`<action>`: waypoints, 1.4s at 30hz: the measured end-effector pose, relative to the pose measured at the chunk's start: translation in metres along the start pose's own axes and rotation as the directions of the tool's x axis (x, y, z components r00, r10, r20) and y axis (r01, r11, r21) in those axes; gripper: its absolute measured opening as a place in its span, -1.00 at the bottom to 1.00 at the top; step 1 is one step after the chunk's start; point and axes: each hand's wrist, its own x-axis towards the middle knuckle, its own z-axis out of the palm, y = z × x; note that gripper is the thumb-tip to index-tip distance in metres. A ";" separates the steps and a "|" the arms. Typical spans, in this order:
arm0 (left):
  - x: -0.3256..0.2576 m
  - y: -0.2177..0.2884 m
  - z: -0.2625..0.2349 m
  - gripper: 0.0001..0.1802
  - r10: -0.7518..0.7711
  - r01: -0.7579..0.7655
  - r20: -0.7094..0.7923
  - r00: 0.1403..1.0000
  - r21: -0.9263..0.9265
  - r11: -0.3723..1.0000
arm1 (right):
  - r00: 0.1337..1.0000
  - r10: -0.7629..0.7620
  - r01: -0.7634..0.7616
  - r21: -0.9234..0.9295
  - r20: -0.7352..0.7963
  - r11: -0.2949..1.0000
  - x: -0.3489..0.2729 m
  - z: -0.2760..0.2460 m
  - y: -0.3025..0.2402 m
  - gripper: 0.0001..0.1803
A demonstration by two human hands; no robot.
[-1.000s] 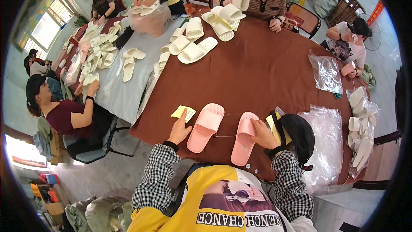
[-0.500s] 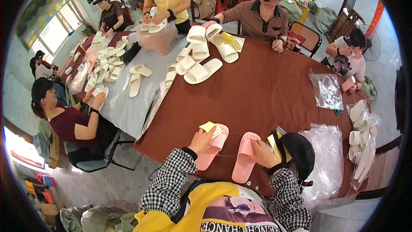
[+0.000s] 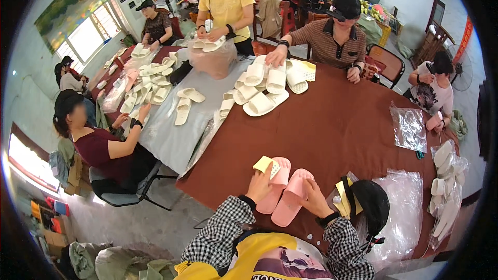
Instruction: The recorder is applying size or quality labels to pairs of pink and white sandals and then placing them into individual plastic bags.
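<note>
Two pink slippers lie side by side at the near edge of the brown-covered table, toes away from me. My left hand [image 3: 259,187] is closed at the outer side of the left slipper [image 3: 280,176], with a folded yellow sheet [image 3: 265,164] with pale dotted patches at its fingertips. The left thumb and palm side are partly hidden. On the other side, my right hand [image 3: 315,198] grips the right slipper [image 3: 293,197] by its strap, fingers on the outer side. The two slippers now touch or nearly touch along their inner sides.
Beside my right forearm lie a black cap [image 3: 371,205], yellow sheets [image 3: 342,199] and clear plastic bags [image 3: 402,202]. White slippers [image 3: 259,102] are heaped at the far side, where a co-worker's hand [image 3: 277,56] rests on them. Bagged white slippers [image 3: 446,186] line the right edge.
The pink slippers have come together from a clear gap, the right one moving toward the left. My view has shifted slightly. The co-worker across has moved a hand over the white slippers.
</note>
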 end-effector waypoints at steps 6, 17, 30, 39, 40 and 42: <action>-0.031 0.034 0.006 -0.06 -0.089 0.025 -0.174 0.981 -0.339 0.940 | 0.996 0.093 -0.091 0.297 0.007 0.951 -0.020 -0.001 0.014 -0.26; -0.071 0.102 0.042 -0.11 0.241 -0.238 0.002 0.970 -0.162 0.958 | 0.855 0.462 -0.400 0.866 0.235 0.300 -0.051 0.010 0.022 -0.51; -0.061 0.112 0.056 -0.06 0.424 -0.453 0.172 0.889 0.193 0.870 | 0.923 0.373 -0.211 0.687 -0.094 0.696 -0.067 -0.001 0.024 -0.51; -0.081 0.069 0.068 -0.17 0.184 -0.250 0.293 0.938 0.204 0.946 | 0.906 0.424 -0.370 0.519 0.016 0.771 -0.096 -0.004 0.036 -0.59; -0.085 0.060 0.067 -0.19 0.134 -0.195 0.249 0.959 0.242 0.951 | 0.913 0.408 -0.359 0.520 0.024 0.775 -0.097 -0.002 0.037 -0.59; -0.084 0.056 0.049 -0.25 0.194 -0.216 0.107 0.975 0.272 0.938 | 0.907 0.421 -0.344 0.539 -0.022 0.769 -0.103 0.000 0.042 -0.60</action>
